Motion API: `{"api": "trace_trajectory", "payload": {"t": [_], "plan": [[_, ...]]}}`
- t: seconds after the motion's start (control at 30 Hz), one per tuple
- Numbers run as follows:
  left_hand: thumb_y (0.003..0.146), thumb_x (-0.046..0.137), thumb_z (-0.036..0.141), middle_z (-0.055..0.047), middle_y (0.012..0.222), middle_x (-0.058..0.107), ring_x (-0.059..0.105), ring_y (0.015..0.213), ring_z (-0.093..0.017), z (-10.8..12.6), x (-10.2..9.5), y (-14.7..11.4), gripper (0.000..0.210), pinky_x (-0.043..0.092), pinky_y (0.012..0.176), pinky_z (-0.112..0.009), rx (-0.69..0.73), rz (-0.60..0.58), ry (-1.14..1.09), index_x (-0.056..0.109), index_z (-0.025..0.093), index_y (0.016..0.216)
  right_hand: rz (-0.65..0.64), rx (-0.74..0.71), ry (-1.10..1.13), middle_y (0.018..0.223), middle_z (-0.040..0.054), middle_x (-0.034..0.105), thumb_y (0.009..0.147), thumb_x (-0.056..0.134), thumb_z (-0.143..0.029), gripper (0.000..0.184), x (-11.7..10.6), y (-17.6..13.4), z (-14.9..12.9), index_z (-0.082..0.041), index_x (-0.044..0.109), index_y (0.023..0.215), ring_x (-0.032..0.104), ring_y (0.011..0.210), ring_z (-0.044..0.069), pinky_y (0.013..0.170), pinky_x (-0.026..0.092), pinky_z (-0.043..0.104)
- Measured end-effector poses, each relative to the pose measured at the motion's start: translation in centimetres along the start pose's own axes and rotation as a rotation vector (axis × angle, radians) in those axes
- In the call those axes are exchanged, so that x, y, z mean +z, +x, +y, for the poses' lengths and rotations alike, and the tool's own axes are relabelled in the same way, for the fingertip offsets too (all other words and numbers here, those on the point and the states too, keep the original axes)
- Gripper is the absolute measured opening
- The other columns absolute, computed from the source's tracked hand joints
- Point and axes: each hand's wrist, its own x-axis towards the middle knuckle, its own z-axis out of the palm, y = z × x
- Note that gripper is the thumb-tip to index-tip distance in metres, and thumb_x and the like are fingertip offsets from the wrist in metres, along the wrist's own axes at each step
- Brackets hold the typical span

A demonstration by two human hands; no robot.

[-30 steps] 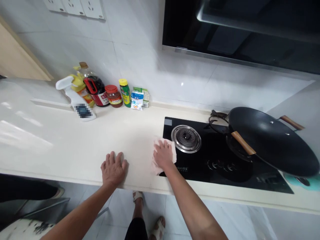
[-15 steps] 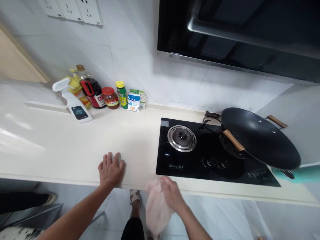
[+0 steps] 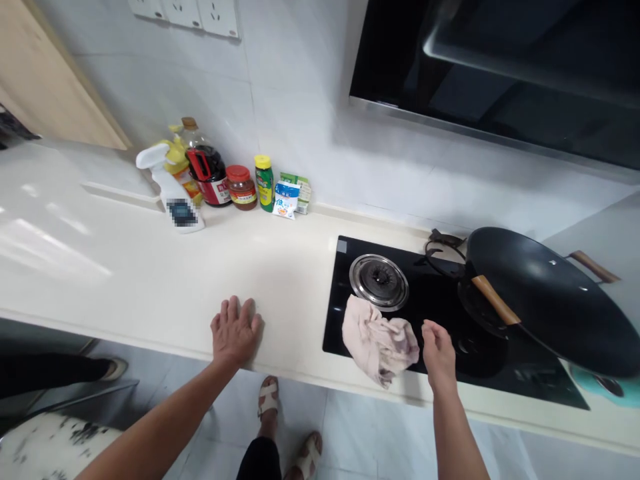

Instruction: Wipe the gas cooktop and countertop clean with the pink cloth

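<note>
"Two hands: status?"
"Your left hand (image 3: 235, 332), lower left of centre: flat on the counter (image 3: 285, 267), spread, empty. Your right hand (image 3: 440, 353), lower right: half-curled, nothing visible in it."
"Cloth (image 3: 377, 340)?"
"Crumpled, lower right of centre, over the cooktop (image 3: 425, 293) edge."

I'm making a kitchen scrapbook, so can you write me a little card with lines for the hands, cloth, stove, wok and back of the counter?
Left hand: flat on the pale countertop
Cloth: pink, crumpled, over the stove's front edge
Right hand: just right of the cloth, fingers bent
Stove: black top, left burner uncovered
Wok: tilted, at the stove's right
Back of counter: white spray bottle, red-lidded jar, blue-and-white packet
</note>
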Motion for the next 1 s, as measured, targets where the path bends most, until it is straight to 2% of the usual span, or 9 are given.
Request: {"api": "trace_trajectory", "payload": {"t": [0.13, 0.2, 0.3, 0.57, 0.67, 0.73, 0.8, 0.87, 1.0], "plan": [[0.102, 0.031, 0.044, -0.016, 0.172, 0.033, 0.022, 0.161, -0.035, -0.1, 0.3, -0.1, 0.058, 0.023, 0.125, -0.053, -0.009, -0.009, 0.011, 0.051, 0.023, 0.152, -0.251, -0.212, -0.283, 0.144, 0.0184, 0.057, 0.091, 0.047, -0.069, 0.067, 3.9, -4.4, 0.0, -0.022, 0.069, 0.132, 0.053, 0.131, 0.038, 0.111, 0.04, 0.058], [0.102, 0.032, 0.044, -0.016, 0.172, 0.033, 0.023, 0.16, -0.035, -0.2, 0.3, -0.1, 0.058, 0.023, 0.126, -0.054, -0.013, -0.012, 0.013, 0.051, 0.022, 0.152, -0.293, -0.274, -0.501, 0.157, 0.0198, 0.045, 0.089, 0.053, -0.07, 0.069, 6.9, -7.7, -1.4, -0.023, 0.067, 0.138, 0.04, 0.141, 0.047, 0.113, 0.028, 0.07], [0.102, 0.031, 0.043, -0.016, 0.172, 0.032, 0.021, 0.161, -0.036, -0.3, 0.4, -0.1, 0.058, 0.022, 0.126, -0.055, -0.014, -0.015, 0.008, 0.05, 0.023, 0.153, -0.365, -0.33, -0.651, 0.165, 0.0191, 0.035, 0.092, 0.06, -0.062, 0.065, 11.0, -11.4, -4.7, -0.025, 0.064, 0.145, 0.035, 0.144, 0.05, 0.113, 0.024, 0.071], [0.102, 0.032, 0.043, -0.017, 0.171, 0.033, 0.023, 0.161, -0.036, -0.4, 0.1, -0.3, 0.058, 0.025, 0.126, -0.057, -0.002, -0.002, -0.025, 0.05, 0.022, 0.153, -0.786, -0.453, -0.445, 0.172, 0.016, 0.026, 0.098, 0.061, -0.05, 0.06, 19.3, -11.4, -13.0, -0.026, 0.056, 0.153, 0.024, 0.155, 0.045, 0.122, 0.015, 0.066], [0.102, 0.033, 0.043, -0.018, 0.169, 0.038, 0.027, 0.159, -0.036, -1.1, 0.0, -0.3, 0.057, 0.028, 0.125, -0.057, 0.004, 0.015, -0.052, 0.053, 0.02, 0.15, -0.918, -0.549, -0.192, 0.171, 0.0123, 0.029, 0.096, 0.064, -0.049, 0.054, 20.3, -10.2, -12.7, -0.028, 0.062, 0.146, 0.032, 0.154, 0.036, 0.123, 0.028, 0.055], [0.101, 0.037, 0.043, -0.019, 0.165, 0.043, 0.032, 0.157, -0.035, -1.5, 0.1, -0.6, 0.056, 0.032, 0.124, -0.056, -0.001, 0.036, -0.086, 0.056, 0.019, 0.147, -0.774, -0.552, -0.039, 0.16, 0.0133, 0.044, 0.1, 0.055, -0.045, 0.041, 19.6, -8.9, -10.9, -0.025, 0.07, 0.134, 0.047, 0.143, 0.028, 0.116, 0.04, 0.045], [0.099, 0.042, 0.044, -0.018, 0.162, 0.047, 0.036, 0.154, -0.034, -1.4, 0.6, -1.5, 0.053, 0.036, 0.122, -0.055, 0.007, 0.107, -0.162, 0.06, 0.02, 0.143, -0.467, -0.517, 0.012, 0.136, 0.0147, 0.061, 0.104, 0.045, -0.041, 0.038, 18.1, -6.9, -8.2, -0.022, 0.076, 0.116, 0.059, 0.125, 0.025, 0.109, 0.046, 0.042], [0.098, 0.045, 0.043, -0.015, 0.161, 0.048, 0.037, 0.153, -0.034, -0.2, 1.5, -2.9, 0.049, 0.038, 0.121, -0.055, 0.076, 0.211, -0.252, 0.062, 0.025, 0.141, -0.172, -0.51, -0.061, 0.114, 0.0142, 0.066, 0.104, 0.042, -0.041, 0.04, 16.3, -4.7, -5.4, -0.02, 0.076, 0.103, 0.062, 0.113, 0.027, 0.105, 0.047, 0.046], [0.095, 0.056, 0.036, -0.009, 0.166, 0.044, 0.031, 0.156, -0.036, 4.6, 3.9, -5.4, 0.054, 0.035, 0.119, -0.057, 0.311, 0.28, -0.243, 0.057, 0.037, 0.149, 0.092, -0.507, -0.37, 0.133, 0.023, 0.059, 0.104, 0.039, -0.044, 0.047, 14.5, -1.8, -1.5, -0.014, 0.073, 0.116, 0.052, 0.129, 0.037, 0.106, 0.042, 0.056]]}}
